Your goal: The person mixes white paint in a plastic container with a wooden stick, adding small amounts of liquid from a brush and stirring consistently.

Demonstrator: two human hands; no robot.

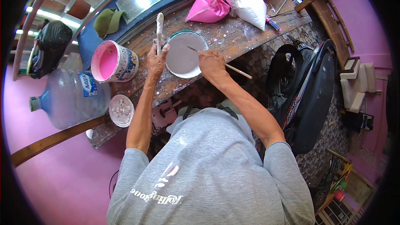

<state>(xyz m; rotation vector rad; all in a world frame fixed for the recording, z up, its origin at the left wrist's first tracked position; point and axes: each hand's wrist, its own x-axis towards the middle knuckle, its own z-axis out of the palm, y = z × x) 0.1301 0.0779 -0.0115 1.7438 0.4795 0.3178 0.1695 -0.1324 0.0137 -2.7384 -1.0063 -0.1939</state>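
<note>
A round bowl with a green rim (203,41) stands on the wooden table, filled with pale greyish-white liquid. At its left side, my left hand (156,61) is closed around an upright stick caked in white (160,29); the stick's lower end is hidden by the fingers. My right hand (212,63), at the bowl's right rim, grips a slender wooden stick (238,71). The stick's thin dark tip reaches over the pale liquid; whether it touches the surface I cannot tell. Left of my left hand is a bucket of bright pink paint (126,63).
A pink bag (207,6) and a white bag (248,5) lie at the back of the paint-spattered table (166,89). On the left are a large water bottle (68,96), a white-crusted round container (121,111) and a green cap (107,23). A motorcycle (310,96) stands at right.
</note>
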